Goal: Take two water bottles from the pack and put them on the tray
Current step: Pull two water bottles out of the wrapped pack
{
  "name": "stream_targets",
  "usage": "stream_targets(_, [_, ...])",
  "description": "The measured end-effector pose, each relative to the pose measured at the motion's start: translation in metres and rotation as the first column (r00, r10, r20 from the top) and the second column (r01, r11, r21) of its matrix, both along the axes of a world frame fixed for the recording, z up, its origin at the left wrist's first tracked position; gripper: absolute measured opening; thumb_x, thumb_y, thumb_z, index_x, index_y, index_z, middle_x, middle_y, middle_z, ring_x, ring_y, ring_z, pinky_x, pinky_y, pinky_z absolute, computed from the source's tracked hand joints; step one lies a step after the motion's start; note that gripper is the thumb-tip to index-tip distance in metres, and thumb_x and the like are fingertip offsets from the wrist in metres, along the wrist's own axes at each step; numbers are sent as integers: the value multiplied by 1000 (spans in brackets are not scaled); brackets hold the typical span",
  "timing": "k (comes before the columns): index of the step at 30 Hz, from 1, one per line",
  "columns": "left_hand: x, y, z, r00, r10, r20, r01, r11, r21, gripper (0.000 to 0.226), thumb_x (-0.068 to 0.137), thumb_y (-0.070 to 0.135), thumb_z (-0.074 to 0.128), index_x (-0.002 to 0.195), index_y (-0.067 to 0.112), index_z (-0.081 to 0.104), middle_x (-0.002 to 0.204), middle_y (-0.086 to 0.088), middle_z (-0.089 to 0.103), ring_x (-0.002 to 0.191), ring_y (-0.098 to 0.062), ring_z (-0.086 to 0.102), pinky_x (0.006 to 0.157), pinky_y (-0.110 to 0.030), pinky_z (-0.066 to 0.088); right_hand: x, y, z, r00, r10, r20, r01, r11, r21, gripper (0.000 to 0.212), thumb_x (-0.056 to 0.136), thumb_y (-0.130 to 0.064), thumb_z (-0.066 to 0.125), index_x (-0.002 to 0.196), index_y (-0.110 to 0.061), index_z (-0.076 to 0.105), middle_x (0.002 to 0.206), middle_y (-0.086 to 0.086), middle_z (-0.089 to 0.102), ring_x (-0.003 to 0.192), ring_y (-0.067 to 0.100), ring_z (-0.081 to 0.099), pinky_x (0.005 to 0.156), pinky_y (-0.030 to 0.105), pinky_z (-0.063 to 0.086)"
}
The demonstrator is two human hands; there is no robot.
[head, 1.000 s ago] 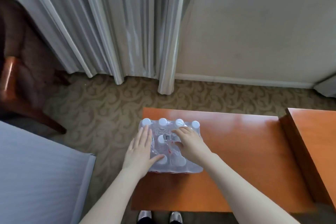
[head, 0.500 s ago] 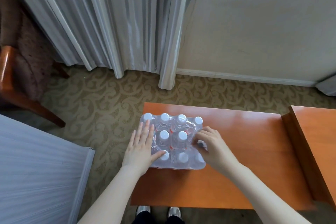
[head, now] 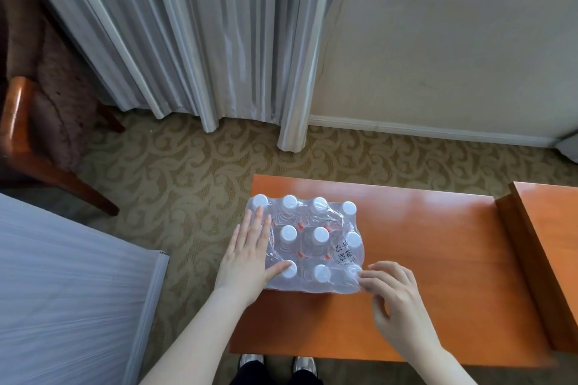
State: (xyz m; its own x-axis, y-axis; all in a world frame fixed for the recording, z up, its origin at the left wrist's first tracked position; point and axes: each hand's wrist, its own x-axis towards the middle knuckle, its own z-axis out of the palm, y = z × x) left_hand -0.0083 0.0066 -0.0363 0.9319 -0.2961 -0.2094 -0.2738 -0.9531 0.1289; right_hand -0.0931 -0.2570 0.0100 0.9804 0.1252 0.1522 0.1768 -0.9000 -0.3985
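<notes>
Since it left the top, right hand (head: 394, 297) at pack (head: 305, 244) corner.

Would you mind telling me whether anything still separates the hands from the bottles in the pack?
Yes: clear plastic wrap covers the bottles. The left hand lies flat on it; the right hand is at its near right corner. No tray is visible.

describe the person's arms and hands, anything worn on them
Both forearms are bare, with no sleeve in view. The left hand and the right hand wear no gloves, and no rings, watch or bracelet show. The fingers are slim with short, unpainted nails.
</notes>
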Motion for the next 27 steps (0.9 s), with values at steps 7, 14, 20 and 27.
stream_targets(7, [0,0,-2,1000,-2,3,2,1000,-4,93,84,77,10,150,11,15,161,-8,8,146,-25,9,114,-37,-1,83,77,45,992,75,98,-85,991,105,25,78,-2,40,54,-6,49,59,5,53,65,25,45,63,28,37])
stream_targets(14, [0,-2,-4,1000,29,-4,-29,998,-63,98,77,79,-10,151,18,10,161,-4,-6,147,-22,-2,121,-41,10,130,122,23,918,160,-363,-267,927,-265,13,90,-18,43,90,-7,49,80,9,44,79,32,52,46,28,24])
stream_targets(20, [0,-1,2,998,3,-64,-12,991,-134,106,57,80,-29,144,18,-28,149,3,-44,139,-17,-35,115,-35,-16,134,122,6,844,135,-519,-371,845,-385,38,89,-34,56,115,-8,49,113,11,62,109,31,55,69,36,40])
stream_targets(27, [1,-1,1,998,3,-55,-9,995,-103,103,68,80,-15,149,16,-16,157,-1,-29,141,-18,-29,121,-39,-4,129,121,4,885,159,-438,-366,819,-442,35,90,-36,54,110,-8,50,107,11,67,104,30,60,68,35,38])
